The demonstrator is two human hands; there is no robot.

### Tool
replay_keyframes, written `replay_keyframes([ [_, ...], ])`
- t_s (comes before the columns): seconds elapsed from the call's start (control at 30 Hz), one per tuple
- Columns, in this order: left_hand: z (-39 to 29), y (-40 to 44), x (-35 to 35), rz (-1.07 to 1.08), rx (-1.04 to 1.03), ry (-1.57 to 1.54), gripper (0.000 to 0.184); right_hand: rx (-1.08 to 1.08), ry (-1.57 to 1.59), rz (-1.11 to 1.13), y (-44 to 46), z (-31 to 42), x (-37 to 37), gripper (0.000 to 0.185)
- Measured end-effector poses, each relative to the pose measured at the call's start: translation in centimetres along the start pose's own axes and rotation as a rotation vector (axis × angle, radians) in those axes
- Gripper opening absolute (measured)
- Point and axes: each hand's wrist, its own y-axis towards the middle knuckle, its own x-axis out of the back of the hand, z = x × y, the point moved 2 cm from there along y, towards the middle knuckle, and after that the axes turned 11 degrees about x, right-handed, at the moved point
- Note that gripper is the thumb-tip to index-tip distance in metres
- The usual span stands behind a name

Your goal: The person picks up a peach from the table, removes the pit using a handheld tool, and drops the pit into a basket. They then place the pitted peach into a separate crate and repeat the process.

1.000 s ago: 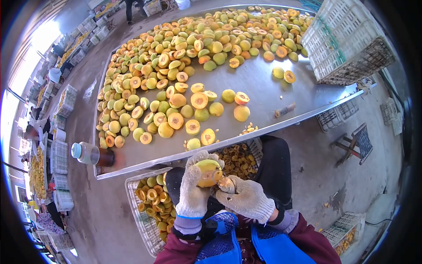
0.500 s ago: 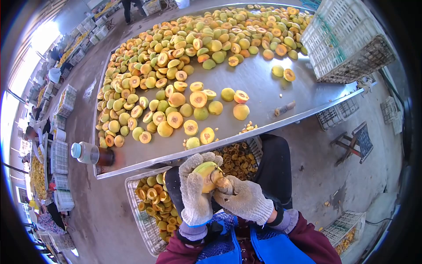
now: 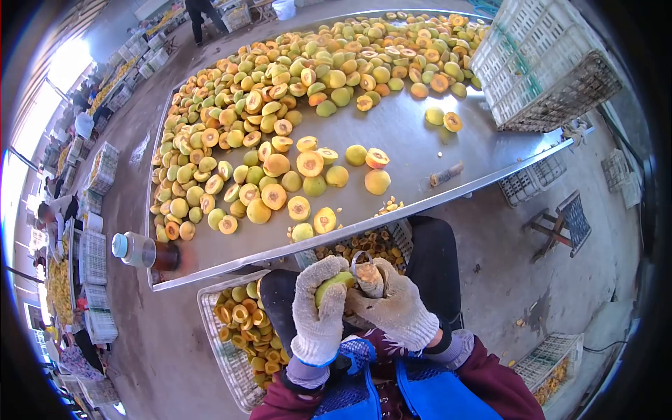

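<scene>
My left hand [image 3: 315, 313], in a knitted work glove, is closed around a green-yellow peach half [image 3: 334, 285]; its cut face is turned from view. My right hand [image 3: 399, 311], also gloved, grips a pitting knife [image 3: 370, 281] by its thick wrapped handle. The knife's curved metal loop points up, just right of the fruit. Both hands are close together above my lap. Beneath them, at the table's front edge, sits a basket of dark brown pieces [image 3: 360, 245]. Left of my knee stands a white basket [image 3: 209, 315] of hollowed peach halves [image 3: 246, 325].
Many cut peaches [image 3: 280, 91] are heaped on the metal table [image 3: 406, 143]. A bottle of dark liquid [image 3: 143, 252] lies at its left corner, a wrapped stick-like object [image 3: 446, 174] near the front edge. A crate [image 3: 542, 66] leans at right, beyond a folding stool [image 3: 563, 224]. Other people work at left.
The knife's loop has come away from the fruit and now points upward. My left hand has turned the peach half, so more green skin shows. The view has shifted slightly.
</scene>
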Motion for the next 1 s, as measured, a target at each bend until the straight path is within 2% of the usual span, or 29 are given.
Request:
replay_keyframes([
  [0.07, 0.4, 0.2, -0.2, -0.102, -0.101, 0.292, 0.028, -0.016, 0.012, 0.035, -0.2, 0.2, -0.3, 0.036],
  [0.1, 0.5, 0.3, -0.4, -0.116, -0.024, 0.114, 0.030, 0.024, 0.064, 0.020, -0.5, 0.4, -0.7, 0.036],
  [0.13, 0.0, 0.6, -0.4, -0.114, -0.026, 0.113, 0.030, 0.061, 0.117, 0.001, -0.5, 0.8, -0.8, 0.035],
  [0.23, -0.7, 1.5, 0.5, -0.025, 0.181, -0.451, 0.045, -0.073, 0.094, 0.165, -0.9, 1.7, -0.2, 0.038],
  [0.33, -1.1, 1.2, 0.9, -0.099, 0.263, -0.594, 0.049, -0.125, -0.022, 0.263, -0.7, 1.9, -0.6, 0.041],
  [0.43, -0.8, 0.8, 0.6, -0.068, 0.260, -0.598, 0.052, -0.147, -0.115, 0.314, -0.8, 1.9, -0.9, 0.045],
  [0.5, -0.7, 0.5, 0.3, -0.071, 0.265, -0.593, 0.053, -0.083, -0.134, 0.259, -0.8, 2.3, -0.9, 0.041],
  [0.63, -1.1, 0.2, -0.3, -0.097, 0.121, -0.492, 0.049, -0.070, -0.153, 0.260, -0.9, 2.3, -0.8, 0.038],
  [0.7, -1.6, 0.1, -0.5, -0.095, 0.057, -0.434, 0.048, 0.009, -0.084, 0.247, -1.2, 1.9, -1.0, 0.038],
  [0.83, -1.9, 0.3, -0.4, 0.024, -0.025, -0.329, 0.043, 0.011, -0.072, 0.247, -0.9, 2.0, -0.6, 0.033],
  [0.9, -1.8, 0.5, -0.2, 0.078, -0.053, -0.328, 0.039, -0.438, 0.391, 0.599, -0.4, 2.2, 0.3, 0.026],
  [0.93, -2.0, 0.6, 0.1, 0.057, -0.122, -0.146, 0.036, -0.441, 0.391, 0.594, -0.5, 2.0, 0.6, 0.026],
  [0.97, -2.0, 0.6, 0.2, 0.037, -0.191, 0.037, 0.034, -0.449, 0.573, 0.602, -0.6, 1.8, 0.8, 0.023],
  [1.0, -2.0, 0.8, -0.1, 0.040, -0.191, 0.035, 0.034, -0.451, 0.752, 0.610, -0.7, 1.7, 0.9, 0.020],
])
